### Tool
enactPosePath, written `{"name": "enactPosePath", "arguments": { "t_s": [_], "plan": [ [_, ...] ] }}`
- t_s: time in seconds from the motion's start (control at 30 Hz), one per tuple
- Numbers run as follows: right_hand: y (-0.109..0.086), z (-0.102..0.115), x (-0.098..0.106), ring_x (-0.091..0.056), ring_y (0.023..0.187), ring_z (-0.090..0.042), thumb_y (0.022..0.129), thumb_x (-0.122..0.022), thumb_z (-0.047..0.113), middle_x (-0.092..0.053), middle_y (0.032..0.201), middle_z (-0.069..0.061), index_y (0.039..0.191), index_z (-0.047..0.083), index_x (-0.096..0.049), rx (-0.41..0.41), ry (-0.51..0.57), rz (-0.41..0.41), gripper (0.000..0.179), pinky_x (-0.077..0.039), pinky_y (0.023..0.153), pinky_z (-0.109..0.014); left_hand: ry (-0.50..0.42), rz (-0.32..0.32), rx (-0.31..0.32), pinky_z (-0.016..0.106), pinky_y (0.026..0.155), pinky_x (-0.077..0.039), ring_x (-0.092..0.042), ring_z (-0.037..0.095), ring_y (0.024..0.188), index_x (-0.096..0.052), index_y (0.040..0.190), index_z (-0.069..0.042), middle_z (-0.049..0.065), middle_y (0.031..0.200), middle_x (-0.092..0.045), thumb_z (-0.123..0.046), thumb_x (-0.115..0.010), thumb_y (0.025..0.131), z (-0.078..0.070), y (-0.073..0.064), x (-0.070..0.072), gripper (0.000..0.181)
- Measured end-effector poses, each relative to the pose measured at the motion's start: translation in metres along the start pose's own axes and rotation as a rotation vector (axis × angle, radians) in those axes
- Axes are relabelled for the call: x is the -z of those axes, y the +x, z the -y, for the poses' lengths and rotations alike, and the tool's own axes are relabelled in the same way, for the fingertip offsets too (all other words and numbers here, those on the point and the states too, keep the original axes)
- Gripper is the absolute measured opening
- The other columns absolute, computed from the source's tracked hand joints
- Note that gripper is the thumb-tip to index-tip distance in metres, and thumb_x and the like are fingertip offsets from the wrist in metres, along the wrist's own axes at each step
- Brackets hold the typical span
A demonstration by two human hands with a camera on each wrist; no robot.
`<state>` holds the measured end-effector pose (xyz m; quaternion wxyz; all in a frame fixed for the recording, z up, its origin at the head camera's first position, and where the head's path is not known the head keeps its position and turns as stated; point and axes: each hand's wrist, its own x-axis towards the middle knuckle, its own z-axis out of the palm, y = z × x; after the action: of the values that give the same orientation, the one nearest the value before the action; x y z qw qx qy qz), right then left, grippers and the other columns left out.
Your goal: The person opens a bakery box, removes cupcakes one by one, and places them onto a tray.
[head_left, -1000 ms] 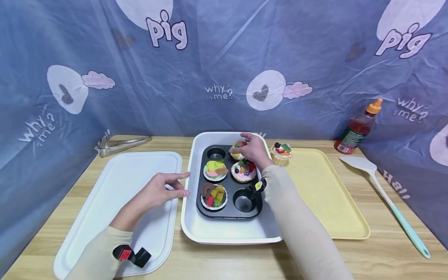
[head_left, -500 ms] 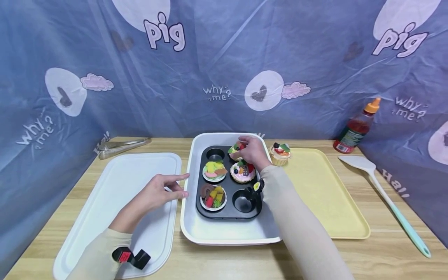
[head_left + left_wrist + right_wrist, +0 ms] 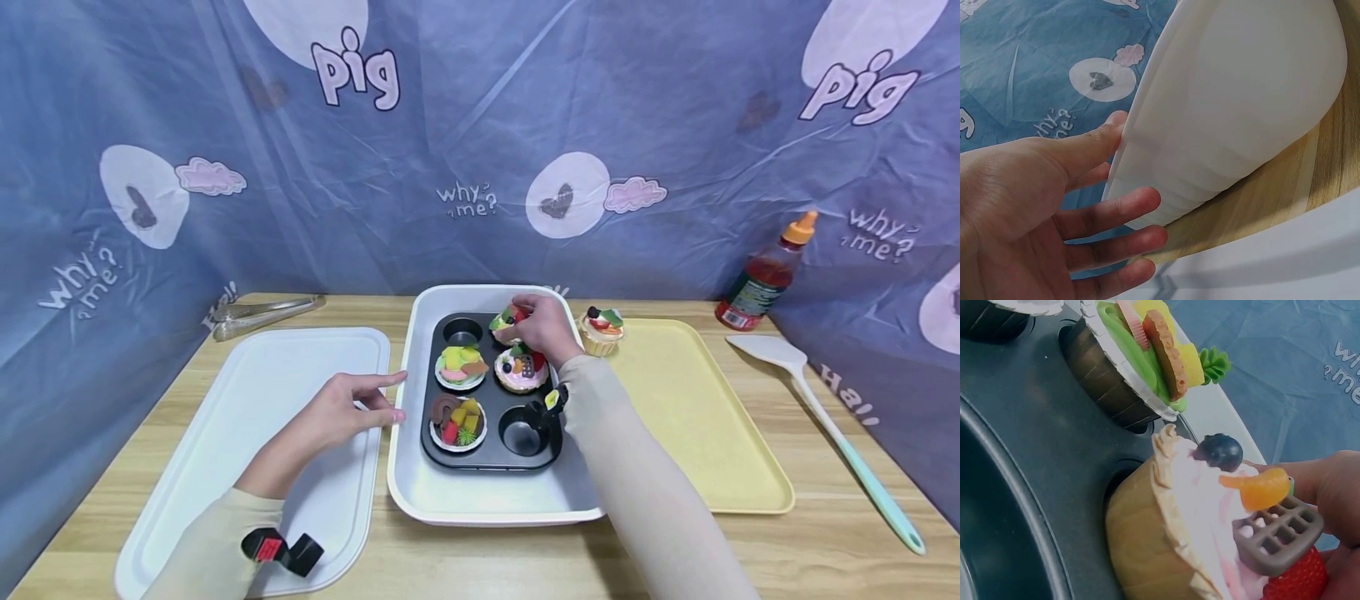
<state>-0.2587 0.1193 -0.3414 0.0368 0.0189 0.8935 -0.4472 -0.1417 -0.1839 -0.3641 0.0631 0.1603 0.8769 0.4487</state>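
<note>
My right hand point(image 3: 549, 327) grips a cupcake point(image 3: 504, 323) with green leaf and red fruit toppings, at the far right cup of a black muffin tin point(image 3: 491, 457). The fingers partly hide it. Just nearer is a pink-cream cupcake point(image 3: 1147, 537) with a blueberry, an orange segment and a brown waffle piece. The left column holds a yellow-topped cupcake point(image 3: 461, 367) and a chocolate one point(image 3: 458, 423). The tin lies in a white basin point(image 3: 480, 500). My left hand point(image 3: 341, 408) touches the basin's left rim with thumb and fingers extended; the left wrist view shows its fingers spread.
A white tray point(image 3: 315, 350) lies at left, with metal tongs point(image 3: 266, 312) behind it. To the right are a yellow tray point(image 3: 720, 450), a cupcake point(image 3: 601, 332) at its far left corner, a sauce bottle point(image 3: 765, 275) and a spatula point(image 3: 832, 425).
My right hand has lowered slightly with the cupcake at the far right cup, and more of its green topping shows. My left hand stays at the basin's rim.
</note>
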Motion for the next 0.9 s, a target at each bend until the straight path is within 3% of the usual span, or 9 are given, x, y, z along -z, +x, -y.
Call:
{"name": "enactPosePath", "arguments": {
  "t_s": [0.33, 0.63, 0.9],
  "plan": [
    [0.0011, -0.0023, -0.0003, -0.062, 0.119, -0.029, 0.071, -0.091, 0.008, -0.067, 0.131, -0.014, 0.134, 0.006, -0.064, 0.001, 0.01, -0.01, 0.069, -0.048, 0.105, -0.04, -0.005, 0.002, 0.004, 0.024, 0.066, -0.041, -0.062, 0.014, 0.078, -0.064, 0.135, -0.005, 0.002, 0.08, -0.074, -0.019, -0.082, 0.085, -0.0008, 0.0003, -0.0006, 0.055],
    [-0.0005, -0.001, -0.0009, -0.063, 0.111, -0.026, 0.07, -0.092, 0.011, -0.07, 0.126, -0.013, 0.135, 0.008, -0.065, 0.043, -0.05, -0.022, 0.07, -0.05, 0.102, -0.039, -0.014, 0.003, 0.018, 0.024, 0.067, -0.042, -0.062, 0.014, 0.079, -0.064, 0.135, -0.006, 0.002, 0.081, -0.074, -0.02, -0.082, 0.085, -0.0015, -0.0001, -0.0006, 0.055],
    [-0.0018, -0.0012, -0.0004, -0.065, 0.115, -0.027, 0.07, -0.093, 0.012, -0.071, 0.126, -0.012, 0.134, 0.007, -0.065, 0.088, -0.079, -0.019, 0.07, -0.049, 0.103, -0.039, -0.019, 0.003, 0.018, 0.024, 0.067, -0.043, -0.062, 0.014, 0.078, -0.064, 0.135, -0.005, 0.002, 0.081, -0.074, -0.02, -0.082, 0.085, -0.0013, 0.0, -0.0005, 0.055]
  ]
}}
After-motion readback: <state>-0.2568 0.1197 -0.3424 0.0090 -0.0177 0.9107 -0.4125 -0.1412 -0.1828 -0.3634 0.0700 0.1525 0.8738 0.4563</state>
